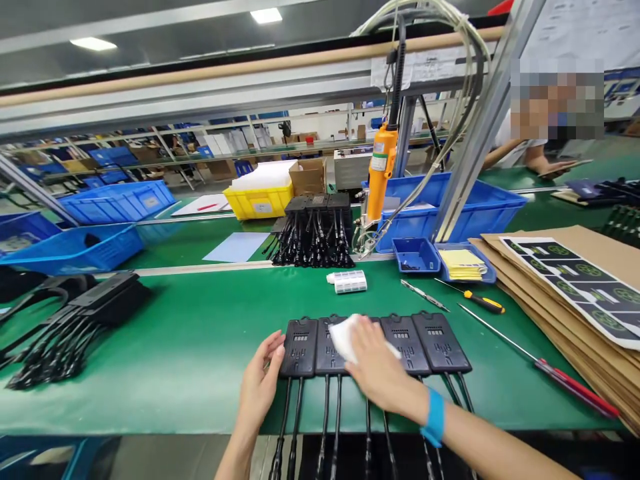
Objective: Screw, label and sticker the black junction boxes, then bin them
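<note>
Several flat black plastic boxes with cables (300, 348) lie side by side in a row on the green tabletop, their black cables hanging over the front edge. My left hand (261, 373) rests at the left side of the row, thumb and fingers apart, fingertips against the end box. Under my right hand (375, 367) is a white wiping cloth (343, 339), pressed flat onto the boxes left of the middle. The hand and cloth cover most of the middle box. A blue band (434, 417) circles my right wrist.
Behind the row lies a white label roll (349, 281). To the right are tweezers (425, 295), a yellow-black screwdriver (483, 302), a long red-handled screwdriver (575, 387) and stacked cardboard (525, 293). An orange electric screwdriver (381, 170) hangs above. More black boxes (107, 293) sit left.
</note>
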A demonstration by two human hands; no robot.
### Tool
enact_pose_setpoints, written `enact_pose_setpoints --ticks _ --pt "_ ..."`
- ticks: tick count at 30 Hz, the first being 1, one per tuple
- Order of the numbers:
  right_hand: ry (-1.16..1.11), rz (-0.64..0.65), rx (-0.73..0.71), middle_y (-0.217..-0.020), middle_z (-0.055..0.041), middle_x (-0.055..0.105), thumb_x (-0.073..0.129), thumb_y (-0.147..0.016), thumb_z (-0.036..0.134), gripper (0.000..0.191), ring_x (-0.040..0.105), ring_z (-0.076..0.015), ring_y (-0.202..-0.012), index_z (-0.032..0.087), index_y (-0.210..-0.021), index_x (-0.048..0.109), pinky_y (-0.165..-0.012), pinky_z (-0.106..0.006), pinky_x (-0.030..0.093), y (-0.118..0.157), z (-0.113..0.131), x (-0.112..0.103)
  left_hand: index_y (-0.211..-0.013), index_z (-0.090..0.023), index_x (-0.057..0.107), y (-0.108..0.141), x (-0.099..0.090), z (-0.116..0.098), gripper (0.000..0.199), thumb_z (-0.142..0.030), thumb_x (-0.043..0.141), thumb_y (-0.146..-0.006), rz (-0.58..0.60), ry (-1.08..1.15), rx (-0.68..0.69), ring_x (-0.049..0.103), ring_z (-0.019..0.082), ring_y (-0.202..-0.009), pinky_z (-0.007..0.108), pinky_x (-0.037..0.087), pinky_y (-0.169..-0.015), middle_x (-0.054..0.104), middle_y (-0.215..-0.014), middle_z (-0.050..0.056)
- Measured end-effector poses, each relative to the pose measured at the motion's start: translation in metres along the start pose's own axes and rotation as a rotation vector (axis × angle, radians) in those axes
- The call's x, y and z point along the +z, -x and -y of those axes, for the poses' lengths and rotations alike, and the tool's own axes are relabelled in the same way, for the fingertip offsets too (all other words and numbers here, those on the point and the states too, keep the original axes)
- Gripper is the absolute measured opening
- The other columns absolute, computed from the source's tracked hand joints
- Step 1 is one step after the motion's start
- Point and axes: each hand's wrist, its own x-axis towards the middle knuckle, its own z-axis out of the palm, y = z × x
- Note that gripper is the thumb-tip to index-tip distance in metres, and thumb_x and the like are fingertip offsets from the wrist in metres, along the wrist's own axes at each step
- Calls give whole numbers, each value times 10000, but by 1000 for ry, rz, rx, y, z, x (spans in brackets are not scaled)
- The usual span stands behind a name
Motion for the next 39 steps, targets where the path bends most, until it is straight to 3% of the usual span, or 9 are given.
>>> enact_pose_setpoints --ticks 4,6,10,15,21,24,27,35,39 --pt "-357 238 -533 -1361 -119 586 452 -886 140 501 541 -230 -1260 150 -1385 501 -1077 -365 419 -2 69 -21 -1243 -164 534 0 -9 1 731 -724 571 -775 21 193 -90 581 302 -1200 429 489 -995 600 -1302 176" --pt "-525 265 -517 -1206 -37 690 401 -923 157 434 646 -184 -1100 243 -1314 570 -962 -308 509 16 66 -42 -1237 -168 539 1 -11 4 716 -705 600 -767 37 211 -84 575 302 -1208 419 490 -997 596 -1306 173" --pt "-489 -146 -52 -1385 -42 573 353 -982 381 455 504 -258 -1303 284 -1406 489 -1095 -470 399 61 -24 -58 -1240 -185 537 6 -8 11 629 -612 634 -788 38 164 24 585 278 -1196 412 463 -1030 629 -1258 149" --pt "-38 -413 264 -1473 -222 421 321 -912 546 708 334 -408 -1386 56 -1397 481 -1098 -652 281 59 -122 -3 -1293 -193 501 11 -4 17 523 -537 520 -900 3 101 70 616 260 -1133 397 523 -926 648 -1201 143" --pt "-8 17 -32 -1546 -222 254 340 -920 181 584 243 -322 -1439 -5 -1473 329 -1166 -551 212 -16 11 16 -1303 -207 500 7 -10 16 587 -626 480 -894 40 89 40 617 276 -1125 425 499 -952 650 -1200 134" --pt "-251 332 -441 -1387 -146 557 434 -923 203 522 541 -257 -1266 153 -1443 439 -1104 -423 380 -27 87 -10 -1267 -176 513 3 -17 14 712 -744 442 -844 59 269 -46 614 301 -1138 473 463 -1008 651 -1189 166" --pt "-498 505 -553 -1183 -42 708 432 -961 316 413 677 -192 -1048 273 -1354 553 -961 -292 496 1 100 -38 -1258 -163 503 3 -24 14 747 -762 479 -813 106 407 -98 599 315 -1167 479 460 -1022 626 -1226 192" --pt "-327 -385 355 -1389 -153 551 285 -931 500 643 475 -334 -1320 149 -1451 427 -1101 -552 338 34 -67 -40 -1347 -191 439 25 -6 18 589 -559 497 -891 49 27 119 572 283 -1196 467 459 -1025 559 -1323 167" --pt "-307 -184 22 -1365 -197 558 174 -978 357 571 452 -336 -1335 116 -1393 483 -1121 -614 263 3 -18 4 -1367 -165 414 21 -6 13 598 -573 390 -931 29 -31 67 590 281 -1167 481 463 -1010 587 -1269 175"
